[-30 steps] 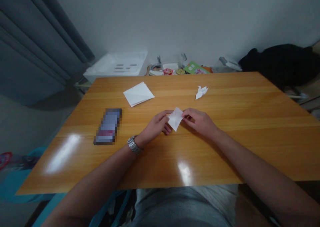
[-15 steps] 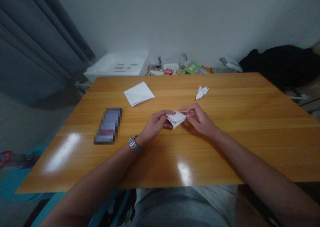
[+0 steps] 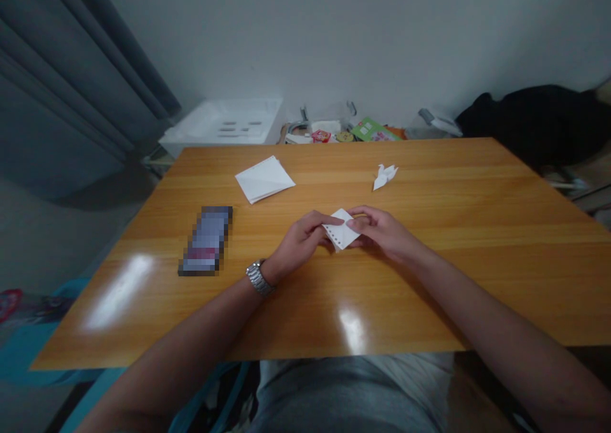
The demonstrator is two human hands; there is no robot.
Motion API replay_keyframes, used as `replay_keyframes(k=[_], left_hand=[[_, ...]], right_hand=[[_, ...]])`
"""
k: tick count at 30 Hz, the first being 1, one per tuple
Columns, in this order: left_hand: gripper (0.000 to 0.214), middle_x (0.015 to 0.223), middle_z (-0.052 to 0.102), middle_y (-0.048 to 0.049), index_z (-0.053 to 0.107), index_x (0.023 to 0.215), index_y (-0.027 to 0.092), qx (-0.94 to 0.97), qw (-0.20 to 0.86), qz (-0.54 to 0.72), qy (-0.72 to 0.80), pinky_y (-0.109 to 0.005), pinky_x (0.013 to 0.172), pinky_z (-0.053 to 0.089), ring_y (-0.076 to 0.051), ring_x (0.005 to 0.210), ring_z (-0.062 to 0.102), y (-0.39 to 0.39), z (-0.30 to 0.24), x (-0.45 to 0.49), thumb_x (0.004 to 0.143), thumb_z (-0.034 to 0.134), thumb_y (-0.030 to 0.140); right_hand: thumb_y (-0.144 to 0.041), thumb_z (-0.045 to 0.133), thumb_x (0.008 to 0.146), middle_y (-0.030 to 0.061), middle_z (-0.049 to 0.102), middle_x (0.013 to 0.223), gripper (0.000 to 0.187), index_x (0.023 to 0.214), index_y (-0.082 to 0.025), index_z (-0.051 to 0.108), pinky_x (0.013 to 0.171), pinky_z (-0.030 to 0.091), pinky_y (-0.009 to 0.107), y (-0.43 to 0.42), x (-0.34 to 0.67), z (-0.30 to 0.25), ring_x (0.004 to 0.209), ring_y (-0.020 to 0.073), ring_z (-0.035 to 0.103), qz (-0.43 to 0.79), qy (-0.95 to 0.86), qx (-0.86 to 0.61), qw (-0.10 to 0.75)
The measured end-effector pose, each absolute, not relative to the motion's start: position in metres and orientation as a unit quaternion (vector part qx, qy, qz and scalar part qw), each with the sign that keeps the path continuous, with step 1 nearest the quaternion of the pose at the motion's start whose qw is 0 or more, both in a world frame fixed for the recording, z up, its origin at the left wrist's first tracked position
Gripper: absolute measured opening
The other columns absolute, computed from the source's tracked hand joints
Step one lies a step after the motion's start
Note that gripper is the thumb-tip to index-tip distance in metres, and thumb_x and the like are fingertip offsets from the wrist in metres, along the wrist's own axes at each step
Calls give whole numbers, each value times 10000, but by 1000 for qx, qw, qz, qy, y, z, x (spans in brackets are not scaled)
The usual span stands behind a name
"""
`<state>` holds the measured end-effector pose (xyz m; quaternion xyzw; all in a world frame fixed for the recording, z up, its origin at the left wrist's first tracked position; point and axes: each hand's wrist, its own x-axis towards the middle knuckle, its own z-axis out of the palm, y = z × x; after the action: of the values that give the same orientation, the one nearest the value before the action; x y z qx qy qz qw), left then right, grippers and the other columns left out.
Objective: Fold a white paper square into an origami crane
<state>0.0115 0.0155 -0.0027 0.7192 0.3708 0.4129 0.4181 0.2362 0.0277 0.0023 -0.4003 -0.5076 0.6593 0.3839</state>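
A small folded piece of white paper point(image 3: 340, 229) with a perforated edge is pinched between my left hand point(image 3: 301, 242) and my right hand point(image 3: 382, 232). Their fingers cover parts of it. A finished-looking white origami crane point(image 3: 384, 176) stands on the table a little beyond my right hand. Farther left lies a white folded paper sheet point(image 3: 264, 178). Beside my left wrist, which wears a metal watch point(image 3: 259, 278), is a pixelated phone point(image 3: 206, 241).
The hands work above a glossy wooden table point(image 3: 420, 293). Beyond its far edge stand a white plastic crate point(image 3: 222, 122), assorted small items including a green booklet point(image 3: 375, 130), and a dark cloth heap point(image 3: 534, 122). A grey curtain point(image 3: 71, 83) hangs at left.
The paper has turned and folded flatter between my hands, its perforated edge now lying toward the near left. My right hand has closed back onto it.
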Motion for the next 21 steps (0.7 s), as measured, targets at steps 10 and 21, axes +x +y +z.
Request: replay_keyframes(k=[10,21], left_hand=[[399,1163,693,-105,595,1271,166,656,486,407,411,-297,827,558,-193,961,687,12,7,16,958,577,413],[312,928,743,-80,672,971,137,604,526,428,419,-278,746,560,-178,829,699,14,3,20,878,690,434]], right_hand=[[-361,734,837,70,746,1009,315,1095,-200,652,783,583,370,27,234,2,860,212,712,519,-653,-408,371],[-372,705,860,69,739,1014,271,1067,-199,677,786,555,357,22,231,3,864,211,695,467,-701,-416,342]])
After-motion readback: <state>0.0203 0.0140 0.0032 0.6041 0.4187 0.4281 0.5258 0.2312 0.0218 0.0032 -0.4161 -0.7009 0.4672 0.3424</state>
